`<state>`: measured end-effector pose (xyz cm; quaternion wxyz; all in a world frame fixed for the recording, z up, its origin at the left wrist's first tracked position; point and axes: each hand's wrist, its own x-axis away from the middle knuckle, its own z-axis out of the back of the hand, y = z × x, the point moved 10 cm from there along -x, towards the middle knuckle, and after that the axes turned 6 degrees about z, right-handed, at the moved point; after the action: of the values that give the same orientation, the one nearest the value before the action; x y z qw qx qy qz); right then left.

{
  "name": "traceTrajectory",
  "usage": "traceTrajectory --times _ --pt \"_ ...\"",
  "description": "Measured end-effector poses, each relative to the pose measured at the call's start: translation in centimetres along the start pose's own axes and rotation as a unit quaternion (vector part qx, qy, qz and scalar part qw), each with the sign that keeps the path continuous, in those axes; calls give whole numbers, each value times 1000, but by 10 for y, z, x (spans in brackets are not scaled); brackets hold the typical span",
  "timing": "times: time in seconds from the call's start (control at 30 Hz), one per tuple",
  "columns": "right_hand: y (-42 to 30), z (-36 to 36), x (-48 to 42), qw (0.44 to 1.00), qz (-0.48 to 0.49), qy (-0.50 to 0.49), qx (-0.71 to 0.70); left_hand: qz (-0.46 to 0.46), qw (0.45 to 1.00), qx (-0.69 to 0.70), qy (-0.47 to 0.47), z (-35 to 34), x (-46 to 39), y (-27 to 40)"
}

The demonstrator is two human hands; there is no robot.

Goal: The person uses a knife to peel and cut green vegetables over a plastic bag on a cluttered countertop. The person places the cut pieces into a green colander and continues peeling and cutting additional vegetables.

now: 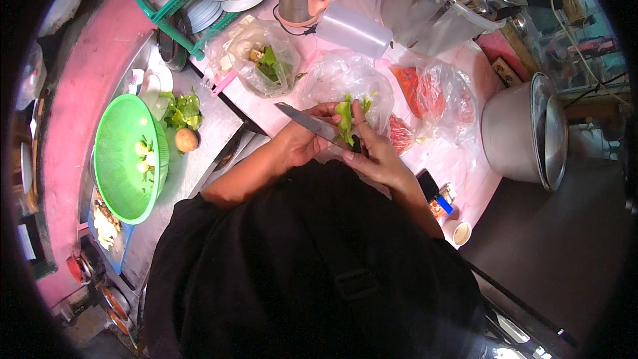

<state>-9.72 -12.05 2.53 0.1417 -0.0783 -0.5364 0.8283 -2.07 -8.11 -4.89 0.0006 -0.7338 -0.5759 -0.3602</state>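
Note:
My right hand (374, 154) grips the dark handle of a kitchen knife (311, 123), its blade pointing up and to the left across my left palm. Between the fingers of my left hand (311, 137) is a piece of green vegetable (344, 117), which the right fingertips also touch. Just beyond both hands lies an open clear plastic bag (319, 82), with bits of green near its edge. To the left, a green plastic colander (109, 159) holds pale and green pieces. Leafy greens (183, 109) and a round brown item (186, 139) lie beside it.
A bag of greens (269, 67) and an orange-trimmed metal jug (295, 2) stand farther back. Bagged red food (428, 94) lies right of the hands, near a large metal pot (513, 129). A paper cup (457, 233) and a phone (427, 184) are near my right forearm.

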Motion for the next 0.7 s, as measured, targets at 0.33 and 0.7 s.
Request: traceTrajectory --times 0.33,0.7 --pt "-2 3 -2 997 38 13 70 4 999 -21 -26 -11 3 2" --pt "2 -2 -1 992 -9 -11 123 -32 997 -63 -15 -17 6 3"
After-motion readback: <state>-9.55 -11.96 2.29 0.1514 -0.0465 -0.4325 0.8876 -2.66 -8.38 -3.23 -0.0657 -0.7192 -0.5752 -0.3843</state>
